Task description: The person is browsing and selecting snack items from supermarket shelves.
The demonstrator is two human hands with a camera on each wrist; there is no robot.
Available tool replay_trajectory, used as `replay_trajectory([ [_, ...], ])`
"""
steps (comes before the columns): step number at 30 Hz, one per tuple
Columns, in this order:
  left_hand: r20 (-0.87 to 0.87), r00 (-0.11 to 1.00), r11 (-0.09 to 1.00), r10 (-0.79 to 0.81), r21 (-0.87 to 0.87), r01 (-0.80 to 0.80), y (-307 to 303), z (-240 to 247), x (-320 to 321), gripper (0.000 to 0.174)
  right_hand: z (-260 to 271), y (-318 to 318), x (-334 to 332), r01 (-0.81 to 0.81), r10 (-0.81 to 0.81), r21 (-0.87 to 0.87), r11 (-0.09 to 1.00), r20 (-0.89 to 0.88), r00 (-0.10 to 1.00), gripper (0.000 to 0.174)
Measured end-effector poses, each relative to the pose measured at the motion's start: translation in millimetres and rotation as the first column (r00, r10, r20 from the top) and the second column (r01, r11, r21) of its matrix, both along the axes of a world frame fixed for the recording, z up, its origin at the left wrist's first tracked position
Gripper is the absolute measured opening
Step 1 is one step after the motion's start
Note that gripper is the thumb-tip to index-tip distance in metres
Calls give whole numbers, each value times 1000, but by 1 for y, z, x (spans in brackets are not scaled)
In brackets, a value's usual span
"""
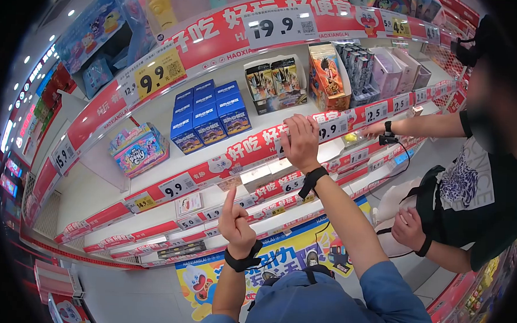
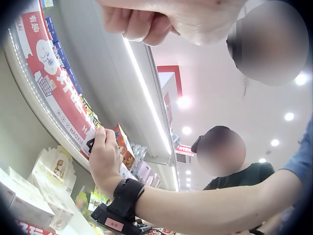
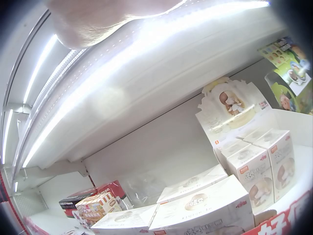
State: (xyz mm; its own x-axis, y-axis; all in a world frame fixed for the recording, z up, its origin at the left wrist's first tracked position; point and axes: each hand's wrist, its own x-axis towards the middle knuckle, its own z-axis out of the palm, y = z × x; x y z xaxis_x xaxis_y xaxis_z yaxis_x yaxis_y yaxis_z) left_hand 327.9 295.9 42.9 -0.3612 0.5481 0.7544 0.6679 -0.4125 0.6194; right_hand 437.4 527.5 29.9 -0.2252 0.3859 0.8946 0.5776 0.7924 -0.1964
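Observation:
My right hand point(image 1: 301, 141) lies against the red-and-white price strip point(image 1: 247, 150) along the shelf edge, covering part of a price tag point(image 1: 331, 130). In the left wrist view, the fingertips of this right hand point(image 2: 105, 156) come right to the strip's upper edge. My left hand point(image 1: 236, 227) hovers before the lower shelf strips, its index finger extended, the other fingers curled and holding nothing. Nearest behind the right hand are blue boxes point(image 1: 205, 116) and a display box of card packs point(image 1: 275, 84). White figure boxes point(image 3: 200, 208) fill the shelf below the right hand.
At right another person in a dark T-shirt point(image 1: 468, 176) reaches one hand point(image 1: 375, 129) to the shelf. A My Little Pony box point(image 1: 138, 150) and an orange card box point(image 1: 327, 78) stand on this shelf. A blue-yellow mat point(image 1: 213, 281) covers the floor.

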Motion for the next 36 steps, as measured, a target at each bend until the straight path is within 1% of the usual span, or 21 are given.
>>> replay_trajectory([
  [2,-152,987,997,58,60,-49,-5,-2,-4,68,1,-1,0,-4,4,-2,1000,-2,1000,28],
  [3,-131,991,979,37,202,-10,-9,0,-1,65,1,-1,-1,-7,7,3,1000,-9,1000,28],
  [5,-83,996,926,12,378,20,-14,9,0,65,2,2,-1,-5,5,13,1000,-18,1000,28],
  [6,104,995,903,-8,429,-37,-10,15,7,50,1,1,-1,-3,3,15,1000,-19,1000,28],
  [7,123,992,975,-7,222,-21,-4,13,2,44,0,0,-1,-2,2,19,1000,-21,1000,28],
  [8,142,990,1000,-1,10,0,6,5,-10,40,0,0,0,-1,1,9,1000,-9,1000,28],
  [9,154,988,979,8,-200,23,13,-4,-19,37,0,-1,1,-1,1,2,1000,-2,1000,28],
  [11,90,995,967,-51,-243,71,31,-25,-3,26,2,-1,1,-6,6,-5,1000,8,1000,27],
  [13,6,982,936,-187,-304,180,33,-46,6,22,2,-1,0,-11,11,-4,1000,0,1000,28],
  [15,70,963,919,-261,-286,271,33,-51,16,19,3,-2,0,-10,10,-3,1000,-7,1000,27],
  [20,118,971,941,-207,-247,231,39,-66,18,21,5,-4,1,-9,9,-10,1000,-2,1000,26],
  [21,104,971,941,-214,-244,234,38,-64,17,21,6,-4,1,-6,6,-8,1000,1,1000,26],
  [23,80,978,930,-195,-301,210,34,-59,16,19,5,-4,2,-4,4,-7,1000,8,1000,26],
  [26,60,980,936,-190,-290,200,33,-58,12,19,6,-5,1,0,0,-1,1000,2,1000,27],
  [30,86,978,960,-191,-191,204,34,-60,13,20,4,-5,2,5,-5,-7,1000,9,1000,27],
  [36,90,984,947,-156,-268,174,36,-60,4,19,5,-4,2,4,-4,-14,1000,7,1000,27],
])
